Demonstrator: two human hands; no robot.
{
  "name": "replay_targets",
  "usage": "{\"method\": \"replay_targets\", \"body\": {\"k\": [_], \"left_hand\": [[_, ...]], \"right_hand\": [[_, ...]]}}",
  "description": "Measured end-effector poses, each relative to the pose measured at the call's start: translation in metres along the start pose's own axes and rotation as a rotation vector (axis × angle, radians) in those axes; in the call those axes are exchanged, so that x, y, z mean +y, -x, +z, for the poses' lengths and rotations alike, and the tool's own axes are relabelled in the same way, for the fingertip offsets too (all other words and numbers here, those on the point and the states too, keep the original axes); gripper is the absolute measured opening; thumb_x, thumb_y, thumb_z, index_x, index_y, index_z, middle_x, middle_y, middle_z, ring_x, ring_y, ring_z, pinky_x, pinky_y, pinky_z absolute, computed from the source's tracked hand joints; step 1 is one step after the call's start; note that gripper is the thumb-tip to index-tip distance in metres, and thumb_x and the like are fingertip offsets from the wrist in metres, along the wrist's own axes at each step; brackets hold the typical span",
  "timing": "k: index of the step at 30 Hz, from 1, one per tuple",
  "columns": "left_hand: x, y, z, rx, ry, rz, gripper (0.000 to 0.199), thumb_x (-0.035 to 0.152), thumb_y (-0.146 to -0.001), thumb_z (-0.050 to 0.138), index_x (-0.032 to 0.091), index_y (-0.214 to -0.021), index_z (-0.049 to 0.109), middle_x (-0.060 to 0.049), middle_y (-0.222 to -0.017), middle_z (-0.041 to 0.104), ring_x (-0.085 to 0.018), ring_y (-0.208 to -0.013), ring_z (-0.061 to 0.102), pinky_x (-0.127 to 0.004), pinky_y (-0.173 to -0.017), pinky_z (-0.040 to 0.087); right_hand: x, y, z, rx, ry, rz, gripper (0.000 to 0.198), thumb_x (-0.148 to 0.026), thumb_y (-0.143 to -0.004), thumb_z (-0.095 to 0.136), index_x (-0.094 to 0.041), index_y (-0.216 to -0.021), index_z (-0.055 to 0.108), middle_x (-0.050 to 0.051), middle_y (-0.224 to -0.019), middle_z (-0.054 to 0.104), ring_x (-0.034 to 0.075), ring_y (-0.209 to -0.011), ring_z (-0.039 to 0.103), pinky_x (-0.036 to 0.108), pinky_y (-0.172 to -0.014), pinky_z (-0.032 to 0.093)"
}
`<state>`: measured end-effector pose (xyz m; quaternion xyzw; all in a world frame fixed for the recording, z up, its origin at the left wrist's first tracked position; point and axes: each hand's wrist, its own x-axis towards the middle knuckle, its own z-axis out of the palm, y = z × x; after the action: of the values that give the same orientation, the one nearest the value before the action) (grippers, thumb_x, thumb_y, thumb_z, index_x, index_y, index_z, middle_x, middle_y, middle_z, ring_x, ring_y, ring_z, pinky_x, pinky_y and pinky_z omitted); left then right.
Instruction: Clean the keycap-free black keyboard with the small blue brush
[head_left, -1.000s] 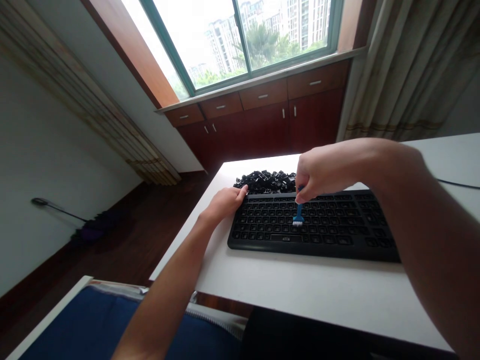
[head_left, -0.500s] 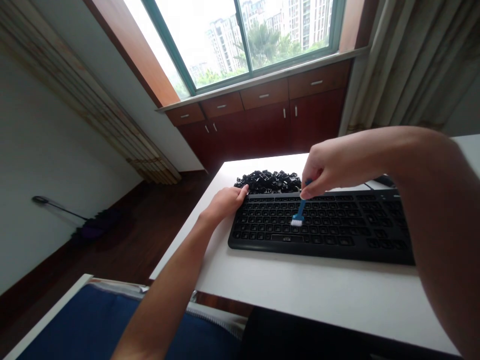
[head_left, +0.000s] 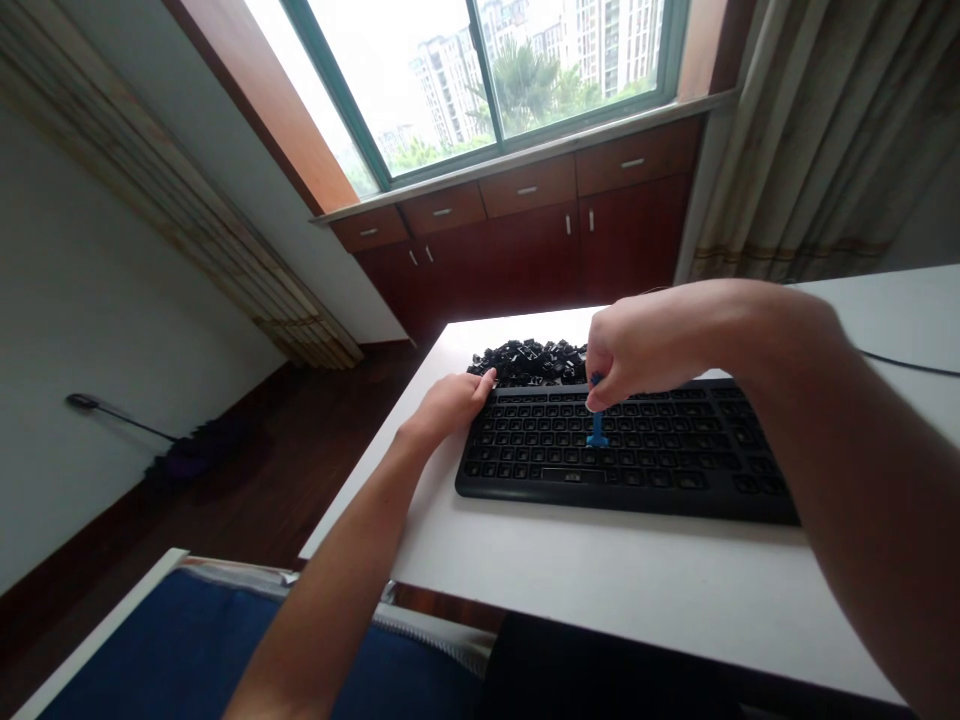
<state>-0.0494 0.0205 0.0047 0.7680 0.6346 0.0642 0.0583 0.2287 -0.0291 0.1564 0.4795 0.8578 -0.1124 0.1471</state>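
A black keyboard (head_left: 525, 490) with its keycaps off lies on the white table (head_left: 615, 580). My left hand (head_left: 454, 402) grips the keyboard's far left corner, thumb on top and the other fingers mostly hidden behind the edge. Pinched in my right hand (head_left: 626, 350) is a small blue brush (head_left: 598, 432), held upright with its head down on the key sockets near the keyboard's middle. Its bristles hardly show now. Behind the keyboard, a heap of loose black keycaps (head_left: 529, 362) lies between my hands, partly covered by the right one.
A cable (head_left: 915, 364) runs over the table at the right. Below left is a blue padded surface (head_left: 172, 650) with a pale frame. Red-brown cabinets (head_left: 510, 250) stand under the window beyond the table. A dark purple umbrella-like thing (head_left: 195, 450) leans by the left wall.
My right hand has moved slightly left and lowered, and the brush has gone from slanted with white bristles showing to upright, pressed on the sockets. My left hand stays in place.
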Motion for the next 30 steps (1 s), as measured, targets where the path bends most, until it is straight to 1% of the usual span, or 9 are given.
{"method": "replay_targets", "body": {"k": [3,5,8,12,18,21,24,28,30], "left_hand": [[-0.002,0.000,0.001,0.000,0.000,-0.003,0.075,0.066,-0.094,0.016,0.019,-0.072,0.070,-0.010,-0.081,0.073,-0.023,-0.075,0.064,-0.029,-0.066,0.040],[-0.002,0.000,0.000,0.002,0.002,0.001,0.075,0.066,-0.094,0.016,0.019,-0.074,0.071,-0.010,-0.083,0.074,-0.024,-0.077,0.065,-0.029,-0.068,0.041],[-0.001,0.001,-0.001,0.001,0.001,0.000,0.075,0.065,-0.094,0.016,0.019,-0.074,0.072,-0.011,-0.085,0.074,-0.025,-0.079,0.066,-0.029,-0.069,0.042],[0.002,0.002,-0.002,0.002,-0.010,-0.011,0.074,0.065,-0.094,0.017,0.018,-0.074,0.071,-0.011,-0.086,0.074,-0.025,-0.082,0.066,-0.029,-0.071,0.042],[0.000,0.001,-0.001,-0.007,-0.008,-0.005,0.075,0.065,-0.094,0.016,0.018,-0.075,0.072,-0.011,-0.085,0.075,-0.025,-0.080,0.066,-0.029,-0.070,0.042],[-0.001,0.000,0.000,-0.008,-0.003,-0.006,0.075,0.065,-0.094,0.016,0.018,-0.076,0.072,-0.011,-0.085,0.075,-0.024,-0.080,0.066,-0.029,-0.069,0.042],[-0.001,0.000,0.000,-0.007,-0.006,-0.011,0.075,0.065,-0.094,0.016,0.018,-0.075,0.072,-0.011,-0.085,0.074,-0.024,-0.079,0.066,-0.029,-0.069,0.042],[0.000,0.000,-0.001,-0.007,0.004,-0.005,0.074,0.065,-0.094,0.016,0.019,-0.074,0.071,-0.010,-0.084,0.074,-0.024,-0.078,0.066,-0.029,-0.069,0.042],[0.001,0.001,-0.001,-0.001,0.000,0.000,0.074,0.065,-0.094,0.016,0.019,-0.075,0.071,-0.010,-0.084,0.074,-0.024,-0.078,0.065,-0.029,-0.069,0.042]], "right_hand": [[0.003,0.004,-0.002,-0.055,-0.026,-0.058,0.035,-0.054,-0.073,0.062,-0.021,-0.078,0.074,0.002,-0.066,0.067,0.015,-0.054,0.054,0.031,-0.049,0.035],[0.007,0.006,-0.004,-0.027,-0.054,-0.081,0.035,-0.055,-0.075,0.060,-0.022,-0.077,0.074,0.001,-0.066,0.067,0.015,-0.055,0.053,0.031,-0.050,0.035],[0.013,0.005,-0.004,0.028,-0.055,-0.029,0.038,-0.056,-0.076,0.059,-0.021,-0.075,0.073,0.003,-0.066,0.067,0.016,-0.057,0.054,0.032,-0.052,0.035],[0.010,0.002,-0.003,-0.012,-0.035,0.054,0.038,-0.056,-0.074,0.062,-0.020,-0.077,0.073,0.005,-0.071,0.069,0.019,-0.060,0.058,0.032,-0.053,0.037],[0.006,0.006,-0.004,-0.066,-0.035,-0.059,0.038,-0.057,-0.074,0.060,-0.022,-0.077,0.074,0.002,-0.066,0.067,0.016,-0.055,0.054,0.032,-0.051,0.035],[0.008,0.005,-0.003,0.005,-0.080,-0.089,0.041,-0.059,-0.075,0.058,-0.022,-0.081,0.075,0.002,-0.068,0.067,0.015,-0.056,0.053,0.031,-0.052,0.035],[0.005,0.001,-0.001,0.065,-0.081,-0.076,0.042,-0.058,-0.074,0.060,-0.021,-0.087,0.075,0.004,-0.074,0.069,0.015,-0.057,0.055,0.030,-0.053,0.035],[-0.005,-0.001,-0.001,0.002,-0.044,-0.044,0.043,-0.058,-0.072,0.062,-0.020,-0.087,0.075,0.005,-0.074,0.069,0.016,-0.058,0.056,0.030,-0.053,0.035],[-0.007,0.001,-0.001,-0.038,-0.050,-0.069,0.043,-0.059,-0.070,0.063,-0.021,-0.087,0.075,0.005,-0.074,0.069,0.016,-0.058,0.056,0.031,-0.053,0.035]]}}
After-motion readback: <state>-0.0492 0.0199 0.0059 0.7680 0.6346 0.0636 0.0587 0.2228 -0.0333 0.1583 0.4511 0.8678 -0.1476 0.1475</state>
